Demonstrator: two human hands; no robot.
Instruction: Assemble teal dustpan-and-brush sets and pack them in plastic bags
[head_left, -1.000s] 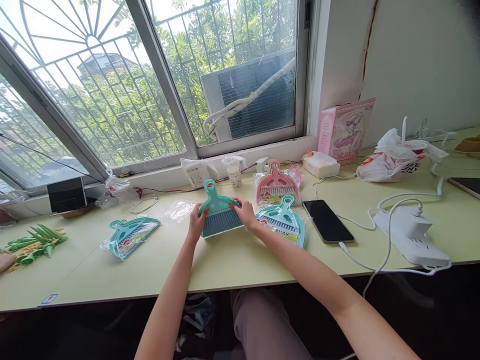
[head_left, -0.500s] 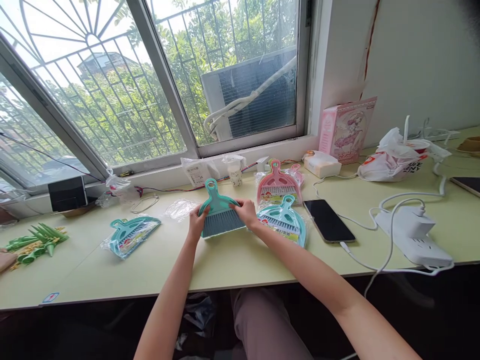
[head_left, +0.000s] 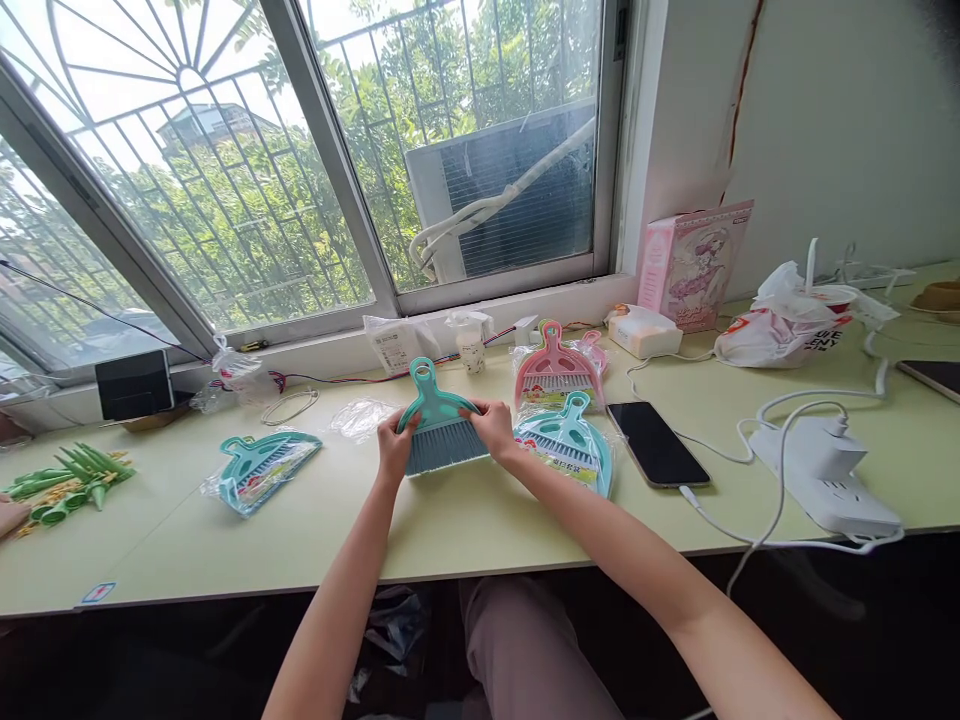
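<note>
A teal dustpan and brush set (head_left: pixel 437 408) is held upright just over the table, its looped handle up and its grey bristles down. My left hand (head_left: pixel 393 446) is closed round its left edge. Gripping the opposite edge is my right hand (head_left: pixel 493 428), thumb on the front. The fingers behind the set are hidden. Right beside my right hand, a bagged teal dustpan set (head_left: pixel 574 437) lies on the table. Behind that one is a pink dustpan set (head_left: pixel 556 365) in clear wrap. Another wrapped teal set (head_left: pixel 264 465) lies off to the left.
A phone (head_left: pixel 658 443) on a charging cable and a white power strip (head_left: pixel 825 480) lie to the right. Crumpled clear plastic (head_left: pixel 363 418) is left of the held set. Another person's hand (head_left: pixel 10 515) is at the far left by green plastic parts (head_left: pixel 90 475).
My hands and the held dustpan set stay almost still. The other person's hand at the far left has shifted slightly.
</note>
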